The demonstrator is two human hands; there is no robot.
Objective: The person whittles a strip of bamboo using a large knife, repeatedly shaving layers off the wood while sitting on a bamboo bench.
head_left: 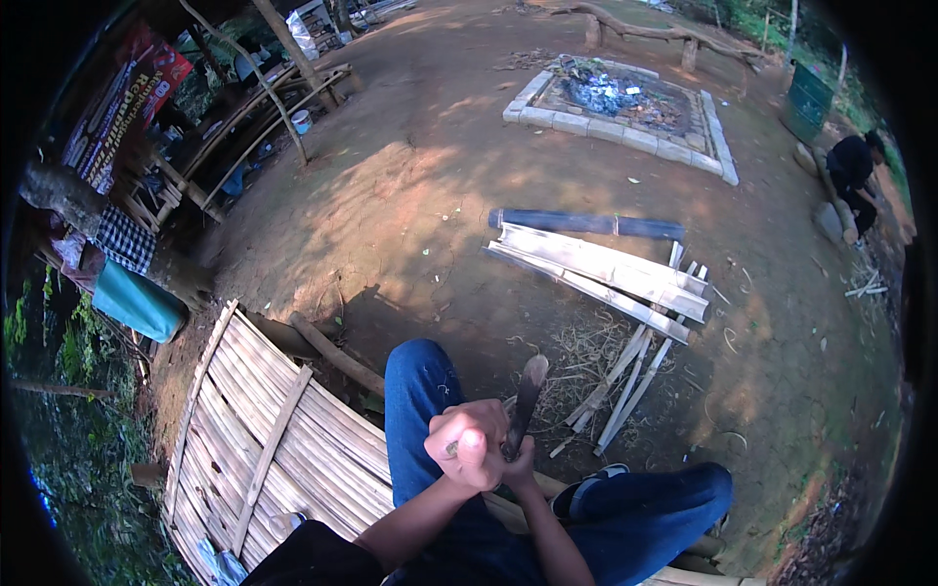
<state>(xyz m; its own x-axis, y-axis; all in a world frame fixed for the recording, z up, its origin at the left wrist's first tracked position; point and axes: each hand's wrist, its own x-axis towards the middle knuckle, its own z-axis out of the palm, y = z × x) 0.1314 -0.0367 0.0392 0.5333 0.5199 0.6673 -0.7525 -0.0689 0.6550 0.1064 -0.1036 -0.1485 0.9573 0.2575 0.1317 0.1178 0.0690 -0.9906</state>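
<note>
1. Knife [529,398]: it is at the person's lap, between the knees, its dark, broad blade pointing away from the body and leaning slightly right.
2. Right hand [521,465]: closed around the knife at the base of the blade, partly hidden by the other hand.
3. Left hand [469,444]: curled into a fist just beside the right one, thumb uppermost. Whether it grips anything, I cannot tell.
4. Blue jeans [420,379] cover the bent legs; a shoe [614,471] shows by the right leg.
5. The person sits at the edge of a bamboo platform [230,420], its slats spreading to the left, with a crosspiece [274,444] over them.
6. On the ground ahead, curly shavings [578,354] lie around thin strips [630,396]. Split bamboo pieces [606,266], pale side up, rest partly over the strips, and a dark pole [576,223] lies just beyond.
7. Farther off, a border of pale blocks [606,135] surrounds ash [608,93], with a rough log bench [664,37] behind it.
8. At far right, another person [854,174] in dark clothes bends near a green bin [809,101].
9. At left hang a teal cloth [137,301], a checked cloth [125,240] and a banner [127,98].
</note>
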